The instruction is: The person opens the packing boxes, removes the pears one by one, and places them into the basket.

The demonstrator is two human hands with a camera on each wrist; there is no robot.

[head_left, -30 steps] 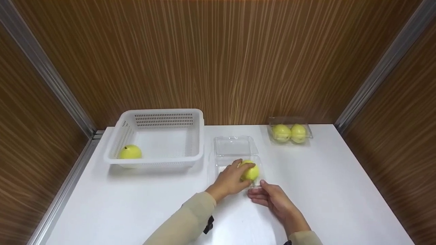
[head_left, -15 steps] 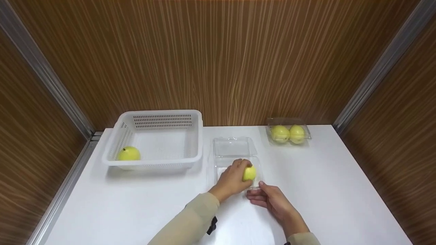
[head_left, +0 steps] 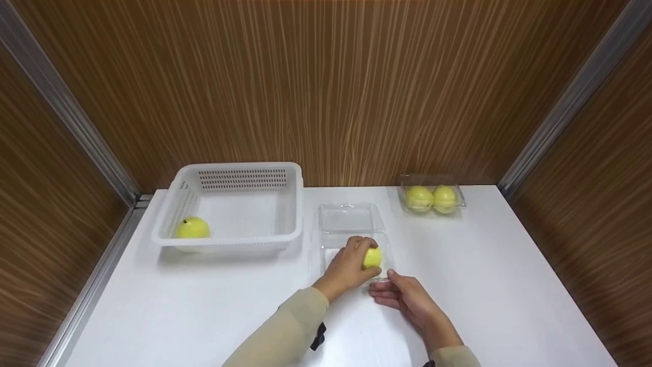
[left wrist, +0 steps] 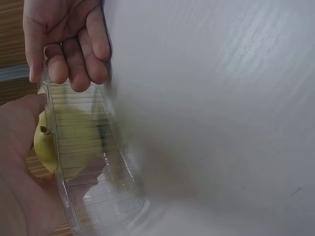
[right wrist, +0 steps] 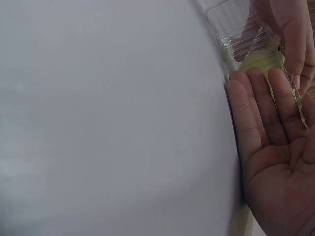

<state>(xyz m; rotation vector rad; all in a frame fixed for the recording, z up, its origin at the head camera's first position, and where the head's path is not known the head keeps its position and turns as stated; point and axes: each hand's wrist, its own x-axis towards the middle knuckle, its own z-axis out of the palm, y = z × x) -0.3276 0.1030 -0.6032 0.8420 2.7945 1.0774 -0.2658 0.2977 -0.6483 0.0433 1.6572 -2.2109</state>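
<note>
My left hand (head_left: pixel 348 266) grips a yellow pear (head_left: pixel 372 258) from above, inside the right half of a clear plastic clamshell box (head_left: pixel 328 255). In the left wrist view the pear's stem end (left wrist: pixel 45 130) rises just past the box rim, while its body shows through the ribbed wall (left wrist: pixel 78 142). With the thumb on the rim and the fingers beneath it outside, my right hand (head_left: pixel 410 298) pinches the box's near right corner. The box's lid (head_left: pixel 348 219) lies folded back on the far side.
A white slotted basket (head_left: pixel 229 239) stands at the left with one yellow pear (head_left: pixel 192 228) in its near left corner. Near the back wall at the right, another clear box (head_left: pixel 462 199) contains two yellow pears (head_left: pixel 419 198). Wood-grain panels (head_left: pixel 326 92) enclose the white table (head_left: pixel 204 311).
My left hand has closed further over the pear, covering more of it and shifting slightly right. The right hand keeps its place at the box corner.
</note>
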